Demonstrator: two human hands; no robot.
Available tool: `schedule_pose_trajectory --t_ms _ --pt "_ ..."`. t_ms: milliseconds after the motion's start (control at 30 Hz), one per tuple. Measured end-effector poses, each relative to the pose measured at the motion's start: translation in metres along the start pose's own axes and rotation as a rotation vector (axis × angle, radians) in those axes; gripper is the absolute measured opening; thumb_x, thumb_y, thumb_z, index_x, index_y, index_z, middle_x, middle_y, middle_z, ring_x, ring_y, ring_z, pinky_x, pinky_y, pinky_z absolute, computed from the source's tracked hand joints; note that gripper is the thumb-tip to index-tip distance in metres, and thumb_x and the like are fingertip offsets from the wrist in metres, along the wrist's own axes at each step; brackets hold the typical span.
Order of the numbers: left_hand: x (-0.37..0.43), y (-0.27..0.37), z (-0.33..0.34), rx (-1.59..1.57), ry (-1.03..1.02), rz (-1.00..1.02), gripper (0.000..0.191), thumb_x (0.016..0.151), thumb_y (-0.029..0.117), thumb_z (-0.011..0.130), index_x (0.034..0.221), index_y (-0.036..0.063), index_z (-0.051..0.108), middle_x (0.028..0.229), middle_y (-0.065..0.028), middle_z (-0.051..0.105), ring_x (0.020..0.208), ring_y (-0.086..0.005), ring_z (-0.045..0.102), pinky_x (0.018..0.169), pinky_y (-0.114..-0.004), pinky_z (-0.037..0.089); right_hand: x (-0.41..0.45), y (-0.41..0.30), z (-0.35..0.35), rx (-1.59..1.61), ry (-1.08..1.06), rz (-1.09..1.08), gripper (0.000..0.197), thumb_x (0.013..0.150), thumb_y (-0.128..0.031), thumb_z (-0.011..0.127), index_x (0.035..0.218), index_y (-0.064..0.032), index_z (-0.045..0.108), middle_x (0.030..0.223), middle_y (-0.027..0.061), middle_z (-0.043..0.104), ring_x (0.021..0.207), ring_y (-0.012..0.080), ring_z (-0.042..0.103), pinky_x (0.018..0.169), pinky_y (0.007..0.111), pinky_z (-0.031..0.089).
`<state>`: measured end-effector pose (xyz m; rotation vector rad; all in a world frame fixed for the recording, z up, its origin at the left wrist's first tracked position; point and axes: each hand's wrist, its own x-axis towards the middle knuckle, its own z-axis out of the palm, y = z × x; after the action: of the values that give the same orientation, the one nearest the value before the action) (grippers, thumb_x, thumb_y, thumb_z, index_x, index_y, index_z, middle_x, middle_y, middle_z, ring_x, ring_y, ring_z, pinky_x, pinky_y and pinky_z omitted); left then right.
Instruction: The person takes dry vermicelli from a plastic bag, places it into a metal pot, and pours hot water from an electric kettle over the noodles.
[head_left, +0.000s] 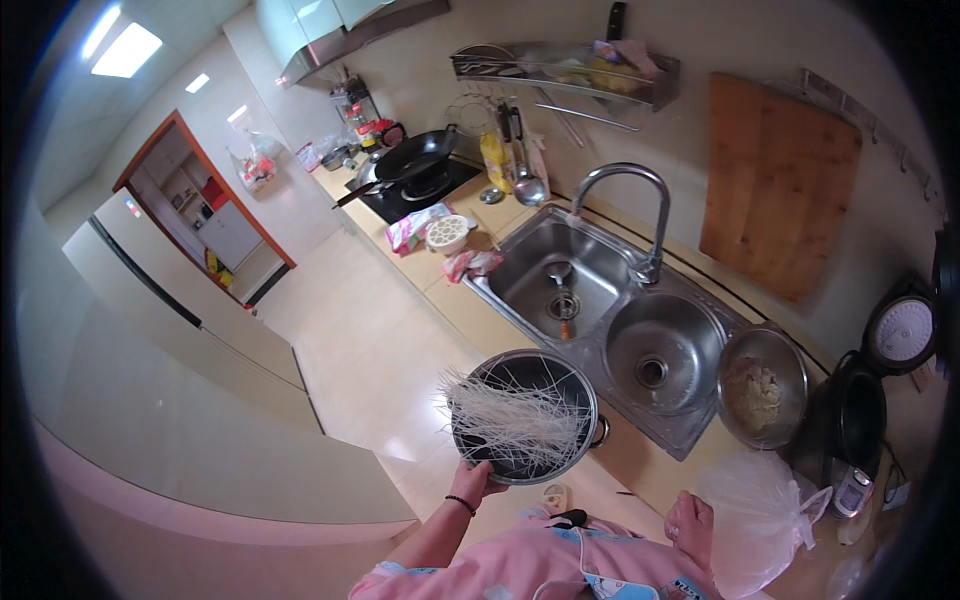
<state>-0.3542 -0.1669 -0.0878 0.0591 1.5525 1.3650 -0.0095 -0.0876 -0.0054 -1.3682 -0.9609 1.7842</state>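
Observation:
My left hand grips the near side of a round dark metal pot, which I hold in front of the counter edge. A loose heap of dry white vermicelli noodles lies in the pot, with some strands poking over its rim. The pot's far loop handle is free. My right hand is curled into a fist beside a tied translucent plastic bag, and nothing shows in it. Beyond the bag, a steel bowl holds pale dough-like food.
A double steel sink with an arched faucet is ahead; a ladle lies in its left basin. A wok sits on the cooktop farther left. An open rice cooker stands at right. A refrigerator is behind on the left.

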Motion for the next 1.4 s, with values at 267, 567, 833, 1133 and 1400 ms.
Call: schedule_pose_trajectory --t_ms 267,567,833,1133,1400 --pt "0.025 0.045 -0.106 -0.113 0.092 0.128 0.038 0.074 0.001 0.044 0.111 0.0017 0.040 0.079 -0.0109 0.055 0.067 -0.0243 0.061 0.053 -0.040 0.057 0.044 -0.012 0.143 -0.328 -0.242 -0.111 0.038 0.091 -0.026 0.042 0.056 -0.0094 0.038 0.045 0.0000 0.038 0.039 0.0056 0.033 0.038 0.023 0.025" --pt "0.083 0.143 -0.230 -0.179 0.232 0.207 0.044 0.071 -0.005 0.041 0.115 0.0005 0.039 0.094 -0.0174 0.058 0.071 -0.0293 0.063 0.052 -0.036 0.057 0.146 0.019 0.359 -0.205 -0.690 0.049 0.039 0.092 -0.034 0.042 0.066 -0.0054 0.045 0.050 0.0010 0.041 0.043 0.0084 0.041 0.038 0.022 0.030" --pt "0.167 0.210 -0.304 -0.279 0.346 0.155 0.040 0.072 -0.003 0.042 0.112 -0.0023 0.039 0.093 -0.0180 0.058 0.074 -0.0303 0.063 0.057 -0.038 0.058 0.224 0.027 0.504 -0.407 -0.729 0.115 0.008 0.082 -0.010 0.059 0.081 -0.0043 0.054 0.058 -0.0005 0.050 0.045 0.0038 0.042 0.039 0.017 0.031" --pt "0.290 0.306 -0.413 -0.344 0.377 0.136 0.038 0.073 -0.004 0.039 0.111 -0.0023 0.040 0.089 -0.0164 0.058 0.069 -0.0276 0.063 0.053 -0.037 0.057 0.330 0.030 0.684 -0.500 -0.858 0.074 0.014 0.082 -0.013 0.060 0.074 -0.0032 0.054 0.056 -0.0009 0.051 0.044 0.0033 0.042 0.039 0.018 0.030" --pt "0.380 0.411 -0.530 -0.396 0.420 0.109 0.035 0.073 -0.003 0.039 0.108 -0.0023 0.044 0.088 -0.0173 0.060 0.065 -0.0249 0.063 0.047 -0.032 0.056 0.376 0.029 0.884 -0.487 -0.987 0.183 0.020 0.085 -0.018 0.058 0.071 -0.0033 0.054 0.054 -0.0023 0.047 0.045 0.0042 0.042 0.039 0.020 0.031"
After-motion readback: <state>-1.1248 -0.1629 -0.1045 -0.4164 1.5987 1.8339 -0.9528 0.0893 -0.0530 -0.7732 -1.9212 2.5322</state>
